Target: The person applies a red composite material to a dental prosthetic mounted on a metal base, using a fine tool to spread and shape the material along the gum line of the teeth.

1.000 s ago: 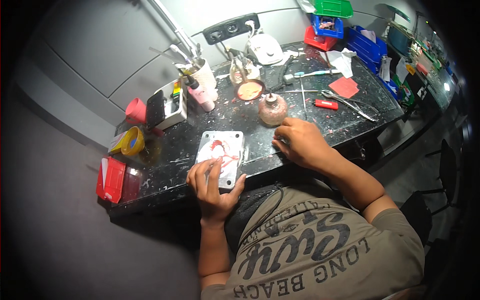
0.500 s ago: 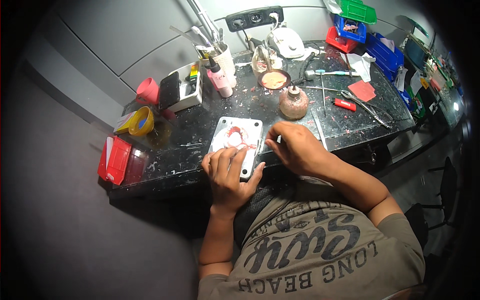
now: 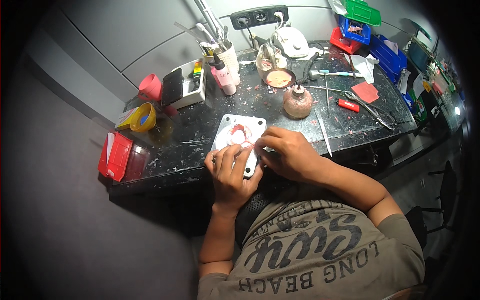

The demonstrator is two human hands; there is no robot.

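Note:
A whitish metal flask half [image 3: 254,124] with dark corner holes lies near the bench's front edge. White plaster in it surrounds a rounded cast [image 3: 238,136] rimmed with red, wax-like material. My left hand [image 3: 231,172] grips the near end of the flask, fingers over its top and thumb along the right side. From the cast a thin red strand [image 3: 246,144] runs toward my right hand [image 3: 287,152]. My right fingertips are pinched together at the flask's right edge, by the strand's end. What they hold, if anything, is too small to make out.
Behind the flask stand a round pinkish bottle [image 3: 298,104] and a small pan [image 3: 278,79] of pinkish material. A metal blade [image 3: 324,134], red lighter [image 3: 348,105] and pink sheet [image 3: 365,92] lie rightward. Leftward are a yellow bowl [image 3: 143,118] and red bin [image 3: 116,156].
My right hand has moved left and in to the flask's right edge, its fingertips now at the red strand. My left hand stays on the flask. The whole view has shifted slightly.

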